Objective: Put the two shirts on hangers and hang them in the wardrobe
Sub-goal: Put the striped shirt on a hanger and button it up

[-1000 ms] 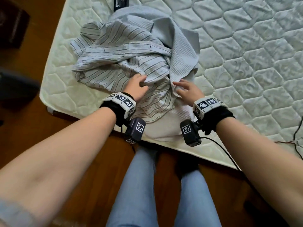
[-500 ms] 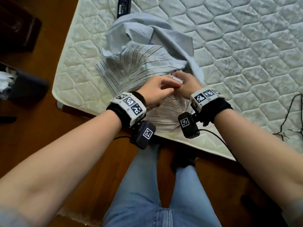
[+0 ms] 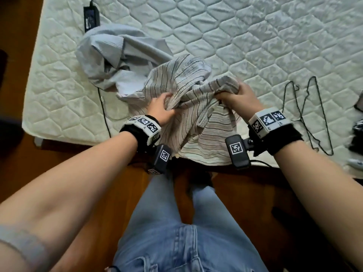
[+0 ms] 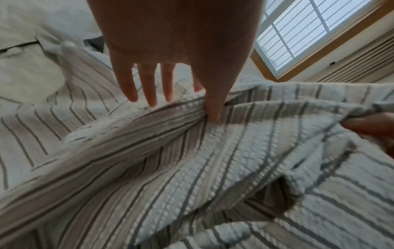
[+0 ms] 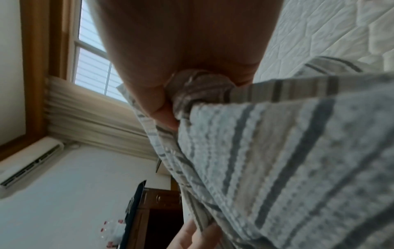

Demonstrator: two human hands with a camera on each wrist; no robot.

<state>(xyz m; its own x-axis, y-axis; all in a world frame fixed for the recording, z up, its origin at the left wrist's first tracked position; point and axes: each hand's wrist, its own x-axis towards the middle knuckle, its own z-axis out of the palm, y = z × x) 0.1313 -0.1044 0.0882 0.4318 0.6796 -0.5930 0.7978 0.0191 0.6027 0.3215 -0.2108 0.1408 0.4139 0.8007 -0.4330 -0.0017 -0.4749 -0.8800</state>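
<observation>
A cream shirt with dark stripes lies bunched at the near edge of the mattress, partly hanging over it. My left hand pinches a raised fold of it between thumb and forefinger; in the left wrist view the other fingers stay straight over the striped shirt. My right hand grips a bunched part in a fist, seen close in the right wrist view as the right hand round the striped cloth. A plain grey-blue shirt lies crumpled behind, to the left. Thin black wire hangers lie on the mattress to the right.
A black power adapter sits at the mattress's far left, and a black cable runs down past the plain shirt. Dark items lie at the right edge. Wooden floor and my legs in jeans are below.
My hands have moved apart from the middle of the pile. The right hand has drawn a bunch of the striped shirt to the right, pulling it off the plain shirt.
</observation>
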